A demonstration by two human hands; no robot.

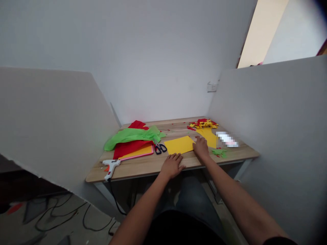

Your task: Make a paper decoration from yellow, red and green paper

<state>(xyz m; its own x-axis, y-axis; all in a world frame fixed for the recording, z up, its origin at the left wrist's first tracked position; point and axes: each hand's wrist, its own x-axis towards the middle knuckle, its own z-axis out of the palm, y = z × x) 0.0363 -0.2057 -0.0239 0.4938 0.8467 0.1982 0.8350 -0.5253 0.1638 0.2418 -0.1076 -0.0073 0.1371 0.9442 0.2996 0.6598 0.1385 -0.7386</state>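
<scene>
A yellow sheet (178, 145) lies flat on the table in front of me. At its near edge my left hand (172, 166) rests palm down, fingers stretched out and fingertips touching the sheet. My right hand (201, 148) is at the sheet's right end, fingers bent a little and apart, touching the edge; nothing shows lifted in it. Just left of the sheet are dark-handled scissors (160, 148), their blades hidden. A second yellow piece (208, 136) lies beyond my right hand.
Green (127, 137) and red sheets (127, 149) are piled at the left, near a white glue gun (111, 168) with its cord hanging down. Red and yellow cut pieces (204, 123) are heaped at the back right. Green scraps (219, 152) lie nearer. Partitions (281, 129) flank the table.
</scene>
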